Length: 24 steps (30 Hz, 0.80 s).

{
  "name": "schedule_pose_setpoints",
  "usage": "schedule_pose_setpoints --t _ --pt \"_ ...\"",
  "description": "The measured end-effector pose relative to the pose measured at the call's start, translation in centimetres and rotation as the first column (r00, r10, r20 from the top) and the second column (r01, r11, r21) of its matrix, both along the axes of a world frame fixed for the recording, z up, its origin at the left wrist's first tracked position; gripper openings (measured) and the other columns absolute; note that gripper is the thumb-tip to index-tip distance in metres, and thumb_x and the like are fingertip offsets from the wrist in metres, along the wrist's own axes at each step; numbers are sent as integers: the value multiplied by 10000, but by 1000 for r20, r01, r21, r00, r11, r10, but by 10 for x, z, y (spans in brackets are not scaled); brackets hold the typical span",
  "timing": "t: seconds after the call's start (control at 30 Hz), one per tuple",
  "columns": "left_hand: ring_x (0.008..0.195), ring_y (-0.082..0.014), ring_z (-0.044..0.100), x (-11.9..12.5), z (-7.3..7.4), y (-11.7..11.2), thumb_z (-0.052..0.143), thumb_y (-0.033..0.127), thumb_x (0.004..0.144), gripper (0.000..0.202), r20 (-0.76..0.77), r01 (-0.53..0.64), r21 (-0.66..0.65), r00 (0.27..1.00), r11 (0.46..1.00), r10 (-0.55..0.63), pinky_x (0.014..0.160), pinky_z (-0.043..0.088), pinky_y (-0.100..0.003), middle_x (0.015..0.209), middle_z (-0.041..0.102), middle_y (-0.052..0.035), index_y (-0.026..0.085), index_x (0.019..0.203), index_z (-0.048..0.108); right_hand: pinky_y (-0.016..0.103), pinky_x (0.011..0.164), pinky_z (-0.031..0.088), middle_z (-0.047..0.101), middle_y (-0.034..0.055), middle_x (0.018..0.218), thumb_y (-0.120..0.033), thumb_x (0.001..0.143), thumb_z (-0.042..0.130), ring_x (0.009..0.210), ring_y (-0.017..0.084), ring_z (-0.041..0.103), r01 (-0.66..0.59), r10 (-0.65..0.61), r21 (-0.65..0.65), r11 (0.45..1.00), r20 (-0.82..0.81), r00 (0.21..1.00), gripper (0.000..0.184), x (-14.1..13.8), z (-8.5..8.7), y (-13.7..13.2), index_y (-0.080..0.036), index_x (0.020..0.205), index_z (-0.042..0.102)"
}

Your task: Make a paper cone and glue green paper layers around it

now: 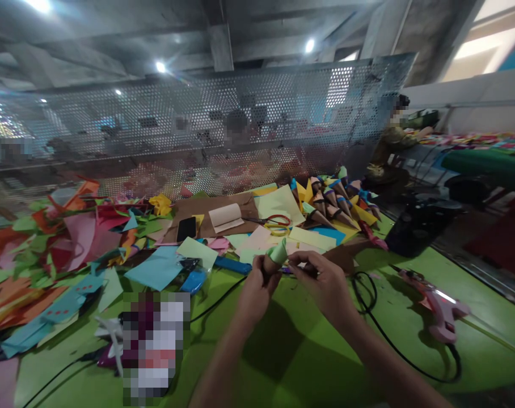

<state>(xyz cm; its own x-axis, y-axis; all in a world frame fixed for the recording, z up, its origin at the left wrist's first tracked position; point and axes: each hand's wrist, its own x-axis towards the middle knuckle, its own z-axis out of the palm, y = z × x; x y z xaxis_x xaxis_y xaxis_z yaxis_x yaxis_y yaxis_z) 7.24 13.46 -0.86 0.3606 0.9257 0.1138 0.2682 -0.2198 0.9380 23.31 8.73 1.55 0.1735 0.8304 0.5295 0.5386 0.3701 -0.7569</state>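
My left hand (254,292) is closed round a small brown paper cone (269,264) with a pale green paper top (279,251), held upright above the green table (291,362). My right hand (321,279) sits just right of it, fingers pinched together and touching the cone's green top. What the right fingers pinch is too small to make out. Both forearms come in from the bottom edge.
Finished paper cones (332,204) are piled at the back right. Scissors (274,221), a phone (186,228), coloured paper sheets and scraps (83,243) cover the back and left. A pink glue gun (436,306) with black cord (368,306) lies right. A perforated metal screen (198,124) stands behind; a person (389,141) sits far right.
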Motion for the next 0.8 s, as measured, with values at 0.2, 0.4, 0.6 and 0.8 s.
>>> schedule_pose_setpoints --t 0.2,0.4,0.6,0.8 --pt "899 -232 573 0 -1 0 567 337 880 306 3 -5 2 1000 1000 5 840 412 -343 994 621 -68 202 1117 427 255 607 503 693 25 843 -201 828 635 616 151 588 -4 3 -5 1000 -25 1000 84 -1 1 1 -207 908 662" --pt "906 -225 576 0 -3 1 537 306 881 301 -50 -23 24 998 999 24 838 428 -343 1024 617 -77 197 1132 411 236 597 480 691 15 875 -214 839 637 610 134 575 3 -4 -21 1000 -52 999 102 -2 -2 1 -207 940 650" --pt "939 -227 570 0 2 -1 523 364 893 296 -66 0 13 998 1000 1 844 423 -338 1046 613 -76 204 1115 409 237 593 461 676 8 870 -199 840 644 605 130 554 10 -10 -13 1000 -30 1000 89 0 -3 1 -212 929 642" --pt "812 -175 521 -3 3 -5 404 477 951 240 -23 -1 -7 1000 1000 0 777 400 -295 901 556 1 243 1001 423 244 661 487 678 26 919 -193 846 643 716 153 605 -29 29 0 1000 -8 1000 67 -2 -3 0 -216 906 665"
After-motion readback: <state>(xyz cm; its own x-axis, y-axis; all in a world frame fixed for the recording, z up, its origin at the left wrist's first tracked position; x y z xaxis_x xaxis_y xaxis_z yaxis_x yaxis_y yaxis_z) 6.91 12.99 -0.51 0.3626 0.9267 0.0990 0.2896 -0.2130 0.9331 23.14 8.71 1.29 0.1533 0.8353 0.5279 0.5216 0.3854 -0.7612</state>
